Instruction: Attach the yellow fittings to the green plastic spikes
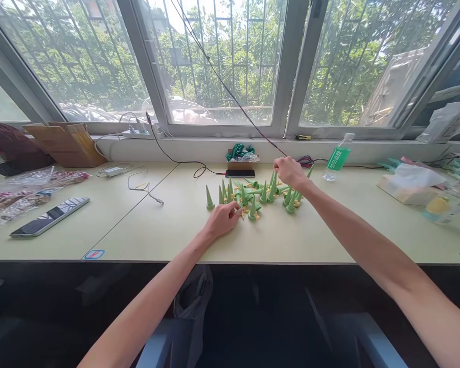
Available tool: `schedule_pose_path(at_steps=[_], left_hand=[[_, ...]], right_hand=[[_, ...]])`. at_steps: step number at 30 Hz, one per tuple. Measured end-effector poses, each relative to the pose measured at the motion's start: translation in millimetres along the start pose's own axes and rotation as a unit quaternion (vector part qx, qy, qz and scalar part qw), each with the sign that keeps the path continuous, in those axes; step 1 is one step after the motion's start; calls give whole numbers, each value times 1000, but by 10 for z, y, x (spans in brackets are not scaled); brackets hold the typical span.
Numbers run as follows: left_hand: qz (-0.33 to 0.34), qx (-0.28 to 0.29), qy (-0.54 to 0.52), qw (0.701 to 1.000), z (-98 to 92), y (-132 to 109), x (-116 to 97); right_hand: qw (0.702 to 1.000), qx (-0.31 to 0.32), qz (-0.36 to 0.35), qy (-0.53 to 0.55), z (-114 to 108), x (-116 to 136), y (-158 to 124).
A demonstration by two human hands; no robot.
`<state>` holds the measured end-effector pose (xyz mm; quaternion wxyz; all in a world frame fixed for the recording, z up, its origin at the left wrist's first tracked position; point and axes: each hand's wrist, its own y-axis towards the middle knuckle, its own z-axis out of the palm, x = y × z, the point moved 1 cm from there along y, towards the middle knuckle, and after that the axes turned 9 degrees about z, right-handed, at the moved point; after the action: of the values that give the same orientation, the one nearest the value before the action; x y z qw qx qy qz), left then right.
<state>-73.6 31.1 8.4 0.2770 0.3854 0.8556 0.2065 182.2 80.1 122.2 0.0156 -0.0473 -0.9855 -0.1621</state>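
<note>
Several green cones (pixel 271 191) with round bases stand or lie in a group on the table, with small yellow pieces among them. My left hand (pixel 223 219) rests at the front left of the group, fingers curled together beside a green cone (pixel 252 210) and small yellow bits. Whatever its fingertips pinch is too small to make out. Over the back right of the group my right hand (pixel 290 171) is raised, its fingers closed downward. Anything inside that grip is hidden from view.
Behind the cones lie a black phone (pixel 240 173) and a small box of green wrapping (pixel 242 156). A bottle (pixel 337 157) and a tissue box (pixel 408 185) stand to the right. Left are a cable (pixel 143 188), another phone (pixel 50 217) and plastic bags (pixel 21 191).
</note>
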Motion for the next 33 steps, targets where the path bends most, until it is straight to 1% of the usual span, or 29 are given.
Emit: schedule_pose_path(at_steps=[9, 13, 19, 24, 28, 33], left_hand=[[-3, 0, 1, 1000, -7, -7, -9], [-2, 2, 5, 1000, -7, -11, -11], [-4, 0, 11, 1000, -11, -6, -12], [-9, -1, 6, 1000, -13, -5, -12], [-17, -3, 10, 1000, -12, -8, -11], [-24, -10, 15, 1000, -25, -3, -25]], right_hand=[[1000, 16, 4, -3, 161, -36, 13], [1000, 16, 1, -3, 197, -46, 4], [999, 25, -11, -21, 168, -33, -18], [999, 31, -26, -31, 103, -33, -109], [998, 42, -24, -37, 62, -38, -165], [997, 57, -12, -51, 67, -43, -144]])
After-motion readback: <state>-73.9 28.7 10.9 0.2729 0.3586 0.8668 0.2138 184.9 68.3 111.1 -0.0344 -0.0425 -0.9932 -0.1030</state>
